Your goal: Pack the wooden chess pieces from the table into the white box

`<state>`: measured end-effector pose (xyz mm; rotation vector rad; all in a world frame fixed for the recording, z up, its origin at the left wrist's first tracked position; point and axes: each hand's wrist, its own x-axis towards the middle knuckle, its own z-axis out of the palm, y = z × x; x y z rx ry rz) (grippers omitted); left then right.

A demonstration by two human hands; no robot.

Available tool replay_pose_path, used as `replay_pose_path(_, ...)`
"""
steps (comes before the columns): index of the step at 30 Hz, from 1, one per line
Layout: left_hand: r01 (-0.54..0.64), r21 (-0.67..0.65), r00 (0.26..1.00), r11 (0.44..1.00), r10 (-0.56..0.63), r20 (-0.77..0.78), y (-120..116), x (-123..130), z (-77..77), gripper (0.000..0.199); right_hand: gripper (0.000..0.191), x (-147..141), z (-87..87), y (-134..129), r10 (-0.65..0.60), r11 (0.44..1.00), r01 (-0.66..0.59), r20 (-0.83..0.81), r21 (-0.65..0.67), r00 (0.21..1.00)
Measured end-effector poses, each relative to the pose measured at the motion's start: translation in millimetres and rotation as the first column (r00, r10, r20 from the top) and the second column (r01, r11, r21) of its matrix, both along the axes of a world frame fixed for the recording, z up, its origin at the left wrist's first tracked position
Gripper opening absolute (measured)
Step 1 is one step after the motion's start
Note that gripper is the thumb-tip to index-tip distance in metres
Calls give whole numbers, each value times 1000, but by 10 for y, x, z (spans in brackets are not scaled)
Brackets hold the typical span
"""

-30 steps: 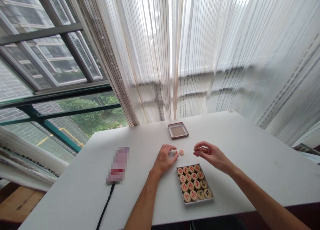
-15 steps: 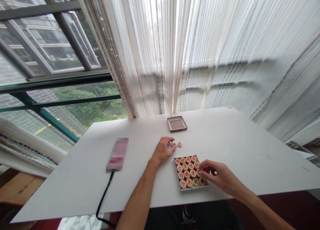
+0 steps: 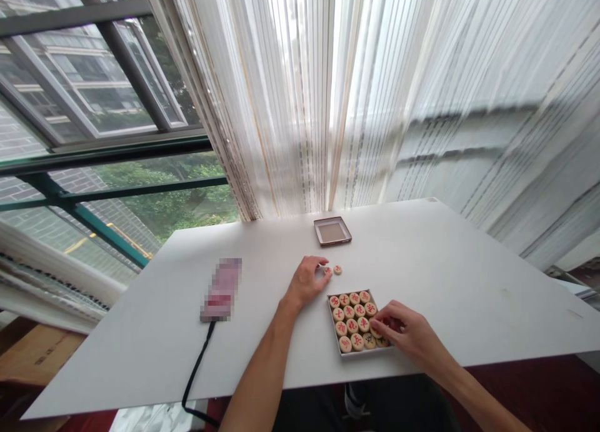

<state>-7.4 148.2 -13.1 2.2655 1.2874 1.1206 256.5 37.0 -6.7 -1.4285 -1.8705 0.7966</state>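
Observation:
My left hand [image 3: 307, 281] rests on the white table, its thumb and forefinger curled around a round wooden Chinese chess piece [image 3: 328, 271] with a red character. A second loose piece [image 3: 338, 270] lies just right of it. Nearer me, a shallow white box [image 3: 334, 332] holds rows of such pieces, mostly with red characters and a few with black ones at the near side. Over the box's right side, my right hand [image 3: 407, 329] has its fingertips closed on a chess piece [image 3: 374, 328] in the third row. Its fingers partly cover that piece and the near right corner.
A shallow box lid [image 3: 332, 231] lies open side up toward the back of the table [image 3: 262, 244]. On the left is a blurred-out pink phone-like object [image 3: 221, 290] with a black cable [image 3: 197, 363] running off the front edge. Curtains and a window stand behind.
My right hand has shifted slightly over the near right corner, covering more of the black-marked piece there. My left hand stays at the same loose piece.

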Motion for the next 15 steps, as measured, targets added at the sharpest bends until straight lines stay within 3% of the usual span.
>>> replay_pose_path(10,-2,5,1000,1000,2,-10,0,10,-4,25,32,-5,-36,-13,-47,999,48,-94,14,994)
replay_pose_path(15,-3,5,1000,1000,3,-11,0,13,-5,26,26,42,19,-53,43,999,-42,-56,16,997)
